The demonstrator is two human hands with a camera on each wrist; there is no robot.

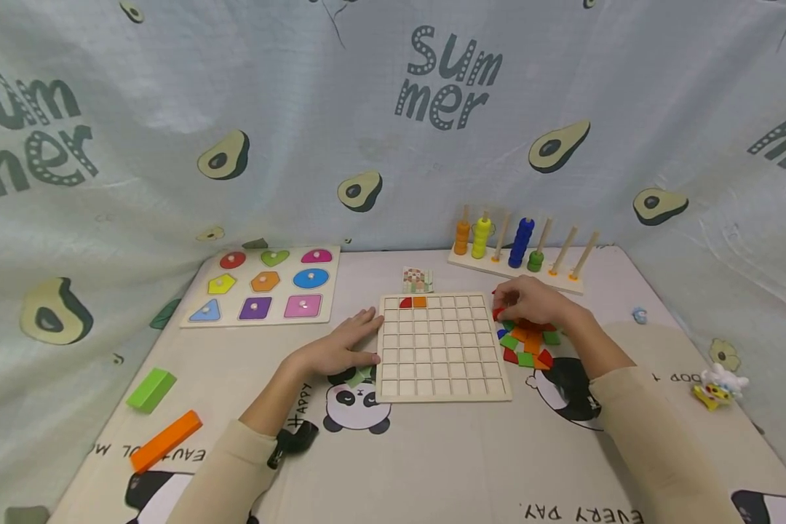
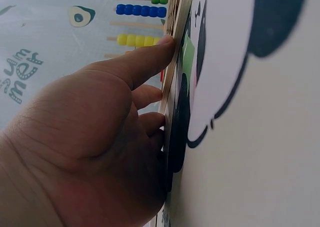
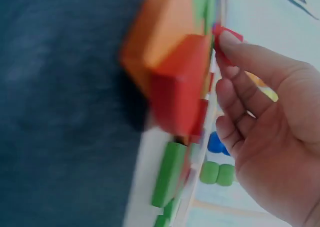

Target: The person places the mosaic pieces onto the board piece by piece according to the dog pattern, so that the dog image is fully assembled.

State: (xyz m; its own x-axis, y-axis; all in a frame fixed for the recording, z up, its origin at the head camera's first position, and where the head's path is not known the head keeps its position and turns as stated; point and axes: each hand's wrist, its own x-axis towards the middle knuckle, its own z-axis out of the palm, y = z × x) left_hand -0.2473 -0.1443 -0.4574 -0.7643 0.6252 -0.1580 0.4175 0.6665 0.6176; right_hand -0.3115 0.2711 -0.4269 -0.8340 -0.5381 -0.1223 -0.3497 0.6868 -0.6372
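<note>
One wooden grid board (image 1: 440, 355), laid flat on the bench (image 1: 393, 473); in its far row, the second and third cells from the left are filled by one curved red tile (image 1: 406, 303) and one orange tile (image 1: 420, 302). Its left edge is touched by the left hand (image 1: 340, 345), the grip spread. One red piece (image 3: 221, 56) is pinched between thumb and forefinger in the grip of the right hand (image 1: 530, 300), above a heap of mixed pieces (image 1: 530, 342) placed just beside the board's right edge. Behind the board are set one small picture card (image 1: 418, 280), one knobbed shape puzzle (image 1: 229, 309) to the left, and one seven-peg bead stand (image 1: 507, 272) to the right. At far left are placed one green block (image 1: 152, 390) and one orange block (image 1: 166, 441); at far right, one white-and-yellow toy (image 1: 719, 387).
</note>
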